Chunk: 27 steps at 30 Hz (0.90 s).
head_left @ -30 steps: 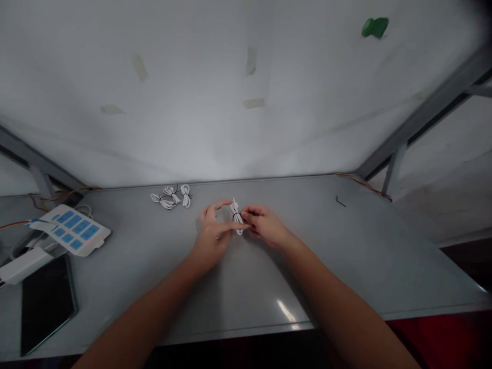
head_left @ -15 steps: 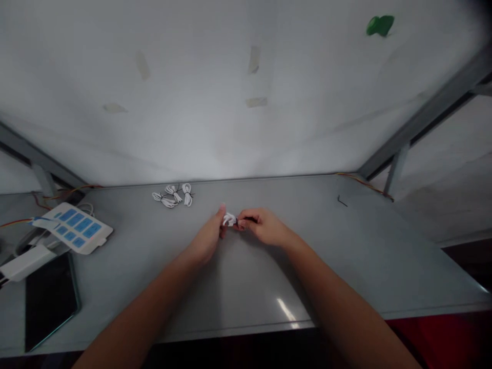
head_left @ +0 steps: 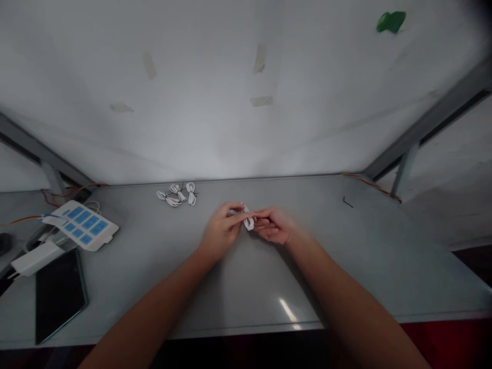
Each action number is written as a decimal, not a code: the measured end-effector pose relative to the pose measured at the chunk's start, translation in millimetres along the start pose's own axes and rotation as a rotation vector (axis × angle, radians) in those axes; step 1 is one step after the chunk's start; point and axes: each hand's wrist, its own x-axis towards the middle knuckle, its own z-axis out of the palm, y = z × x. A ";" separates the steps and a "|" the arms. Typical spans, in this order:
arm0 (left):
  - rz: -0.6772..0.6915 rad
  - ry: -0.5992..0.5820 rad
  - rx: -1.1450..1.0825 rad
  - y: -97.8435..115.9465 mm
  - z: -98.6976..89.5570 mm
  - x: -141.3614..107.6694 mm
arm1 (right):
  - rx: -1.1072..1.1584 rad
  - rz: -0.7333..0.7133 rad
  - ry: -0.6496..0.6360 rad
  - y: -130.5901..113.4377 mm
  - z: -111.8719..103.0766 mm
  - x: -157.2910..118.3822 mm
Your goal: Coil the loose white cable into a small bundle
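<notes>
both our grips clenched on one small cable
our left hand (head_left: pixel 223 231) and right hand (head_left: pixel 273 225) pinch the white cable coil (head_left: pixel 249 222) between them above the grey desk (head_left: pixel 346 256), near three tied white coils (head_left: pixel 177 195).

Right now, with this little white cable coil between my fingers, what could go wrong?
The small white cable coil is held only by the fingertips of the left hand and right hand, so it could slip and drop. If it springs loose, it might also land among the three tied white cable bundles lying nearby and tangle with them.
</notes>
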 end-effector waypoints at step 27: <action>-0.215 -0.135 0.760 -46.3 -6.4 0.6 | -1.907 -0.317 0.881 17.5 -43.5 2.4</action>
